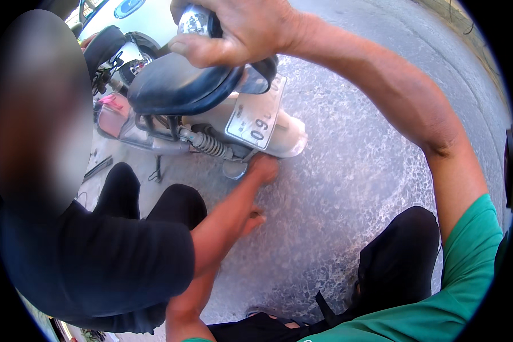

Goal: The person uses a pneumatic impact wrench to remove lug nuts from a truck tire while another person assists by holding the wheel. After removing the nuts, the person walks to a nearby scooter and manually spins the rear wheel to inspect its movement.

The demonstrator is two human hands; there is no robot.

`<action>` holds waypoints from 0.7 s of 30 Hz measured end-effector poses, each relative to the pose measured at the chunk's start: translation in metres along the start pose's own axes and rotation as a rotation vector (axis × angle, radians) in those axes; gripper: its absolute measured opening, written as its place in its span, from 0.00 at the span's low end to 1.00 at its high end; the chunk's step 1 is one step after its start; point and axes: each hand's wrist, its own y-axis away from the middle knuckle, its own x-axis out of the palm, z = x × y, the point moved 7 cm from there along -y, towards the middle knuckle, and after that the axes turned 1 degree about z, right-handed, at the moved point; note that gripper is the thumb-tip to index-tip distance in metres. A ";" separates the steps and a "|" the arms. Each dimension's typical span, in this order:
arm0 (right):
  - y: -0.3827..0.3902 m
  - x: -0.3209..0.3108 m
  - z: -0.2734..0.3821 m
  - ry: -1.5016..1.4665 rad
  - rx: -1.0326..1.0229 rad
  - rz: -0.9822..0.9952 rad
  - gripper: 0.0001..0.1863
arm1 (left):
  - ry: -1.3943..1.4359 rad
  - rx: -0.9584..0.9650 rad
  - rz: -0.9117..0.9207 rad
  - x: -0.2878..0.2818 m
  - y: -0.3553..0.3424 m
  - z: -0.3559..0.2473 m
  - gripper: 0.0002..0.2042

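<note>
My right hand [236, 34] is wrapped round a shiny chrome-and-black part [195, 21] above the back of a motorbike's dark seat [179, 82]. Most of my left forearm lies behind a co-worker's arm; fingers that appear to be my left hand's [253, 221] show beyond it, apart and with nothing visible in them. The co-worker's hand [263, 168] reaches to the underside of the rear mudguard [290, 137], its fingertips hidden. Close by are the white number plate [256, 111], a coil-spring shock absorber [211, 145] and a small round chrome piece [235, 170].
A person in a dark shirt [114, 256] crouches close at my left. Behind the motorbike stand another two-wheeler's wheel [138, 62] and a white vehicle [154, 23]. A dark bar-shaped object [98, 169] lies on the rough concrete ground [336, 171].
</note>
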 end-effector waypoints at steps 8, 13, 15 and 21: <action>-0.002 0.012 -0.007 -0.067 0.099 0.057 0.30 | 0.088 0.049 -0.089 -0.008 0.009 -0.013 0.22; 0.007 0.003 -0.018 -0.010 0.193 0.170 0.33 | 0.150 0.116 -0.139 -0.011 -0.002 -0.042 0.21; 0.015 0.005 -0.023 -0.042 0.293 0.257 0.32 | 0.135 0.099 -0.158 -0.015 -0.003 -0.042 0.21; 0.015 0.016 -0.018 -0.056 0.324 0.241 0.28 | 0.242 0.031 -0.298 -0.041 0.018 -0.015 0.22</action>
